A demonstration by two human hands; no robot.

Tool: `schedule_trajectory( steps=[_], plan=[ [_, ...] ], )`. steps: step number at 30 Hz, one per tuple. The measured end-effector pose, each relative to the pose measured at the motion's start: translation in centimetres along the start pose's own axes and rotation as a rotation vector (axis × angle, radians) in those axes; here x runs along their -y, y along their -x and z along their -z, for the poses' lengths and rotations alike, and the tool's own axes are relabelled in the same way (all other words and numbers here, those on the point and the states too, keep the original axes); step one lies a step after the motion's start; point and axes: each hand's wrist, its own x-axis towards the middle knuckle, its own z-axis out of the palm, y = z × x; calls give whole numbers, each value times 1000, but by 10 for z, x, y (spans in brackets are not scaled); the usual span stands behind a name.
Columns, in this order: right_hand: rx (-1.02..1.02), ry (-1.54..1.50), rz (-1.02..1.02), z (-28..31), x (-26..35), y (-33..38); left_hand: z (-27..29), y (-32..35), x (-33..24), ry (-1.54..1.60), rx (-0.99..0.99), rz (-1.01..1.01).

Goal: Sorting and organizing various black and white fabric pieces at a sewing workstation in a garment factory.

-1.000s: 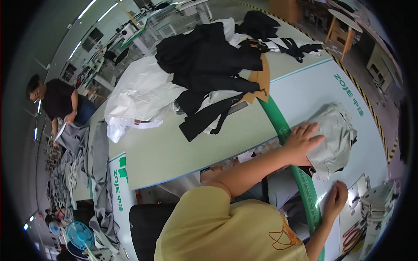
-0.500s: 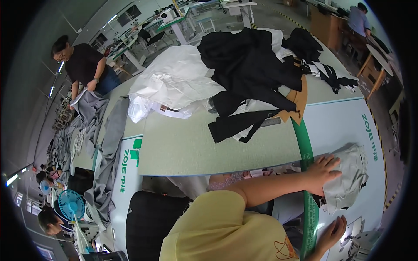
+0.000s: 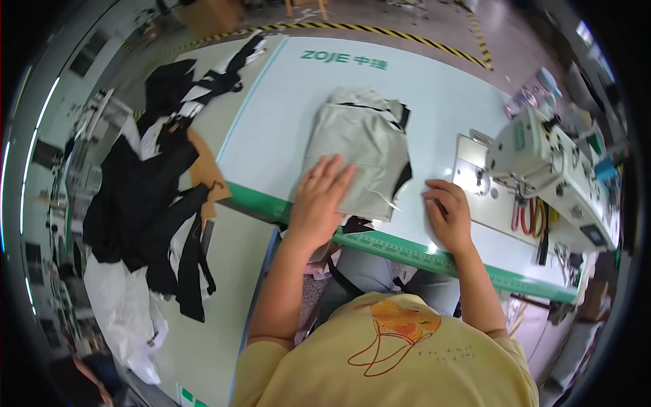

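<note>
Since a moment ago our view has swung round, bringing the white sewing machine [image 3: 553,173] in at the right. We press our left hand [image 3: 317,203], fingers spread flat, on the folded grey-beige garment [image 3: 359,152] lying on the smooth pale counter [image 3: 434,95]. Our right hand [image 3: 449,211] rests loosely curled beside it, holding nothing. Black fabric [image 3: 142,197] lies heaped at left.

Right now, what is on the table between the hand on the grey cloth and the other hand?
In the head view, between the left hand on the grey cloth and the right hand: the cloth's edge, a loose white thread, then bare table.
</note>
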Motion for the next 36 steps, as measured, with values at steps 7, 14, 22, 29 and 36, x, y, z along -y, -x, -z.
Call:
schedule_trajectory(
  steps=[7,14,22,29,36],
  plan=[
    [-35,6,30,7,-1,3,-31,25,48,1084,-380,411],
    [-35,-9,16,5,-3,3,9,11,52,1510,-689,489],
    [-38,2,17,6,-2,2,20,21,89,1494,-831,718],
    [-34,1,18,7,-1,2,5,21,96,1096,-878,646],
    [-21,-18,-1,6,0,1,8,10,98,-165,-791,598]
  ],
)
